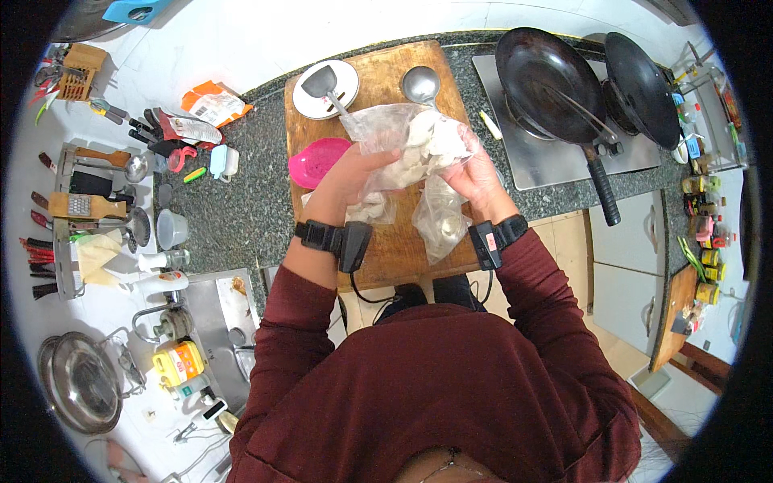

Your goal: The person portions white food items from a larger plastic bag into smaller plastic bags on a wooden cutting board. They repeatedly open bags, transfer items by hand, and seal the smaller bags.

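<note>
Over a wooden cutting board [386,262] I hold a clear plastic bag [374,125] with soft white pieces [435,143] in it; what food they are I cannot tell. My left hand [354,171] grips the bag's left side, its thumb lying across the plastic. On the other side my right hand [485,177] is wrapped round the bag's edge, its fingers partly hidden by the plastic. Below the hands is a second crumpled clear bag [441,221]. White stuff in plastic [372,208] shows beneath my left hand. A bright pink dish [316,161] sits left of that hand.
Behind the hands, a white plate [326,87] bears a black spatula [319,81], with a metal ladle [420,83] beside it. At right a wok [551,84] stands on the stove [523,165]. An orange packet [214,102] and a sink [217,310] are at left.
</note>
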The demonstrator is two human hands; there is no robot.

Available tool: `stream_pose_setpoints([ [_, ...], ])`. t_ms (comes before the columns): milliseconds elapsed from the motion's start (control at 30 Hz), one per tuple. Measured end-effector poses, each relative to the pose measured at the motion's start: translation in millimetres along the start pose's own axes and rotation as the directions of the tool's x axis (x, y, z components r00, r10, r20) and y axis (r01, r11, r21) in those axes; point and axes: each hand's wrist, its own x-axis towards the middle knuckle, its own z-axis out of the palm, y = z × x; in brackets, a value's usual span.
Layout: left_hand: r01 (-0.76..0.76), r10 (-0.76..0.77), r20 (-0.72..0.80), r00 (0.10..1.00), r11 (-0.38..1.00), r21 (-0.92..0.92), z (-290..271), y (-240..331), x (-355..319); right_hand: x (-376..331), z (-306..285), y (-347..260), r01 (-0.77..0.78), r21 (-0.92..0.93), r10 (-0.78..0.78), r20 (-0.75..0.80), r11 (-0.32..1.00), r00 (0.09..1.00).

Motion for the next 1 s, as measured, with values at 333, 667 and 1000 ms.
stream_pose_setpoints([
  [333,0.189,-0.089,-0.193,0.977,0.779,0.598,-43,8,76,17,-6,-5,-0.138,-0.032,0.140,0.096,0.990,0.985],
  [667,0.024,0.466,-0.301,0.832,0.511,0.859,-48,-1,116,41,-28,13,-0.108,-0.024,0.103,-0.139,0.994,0.985],
  [1000,0.056,0.383,-0.324,0.865,0.569,0.821,-27,-3,5,37,-24,7,-0.117,-0.203,0.052,-0.298,0.972,0.953],
])
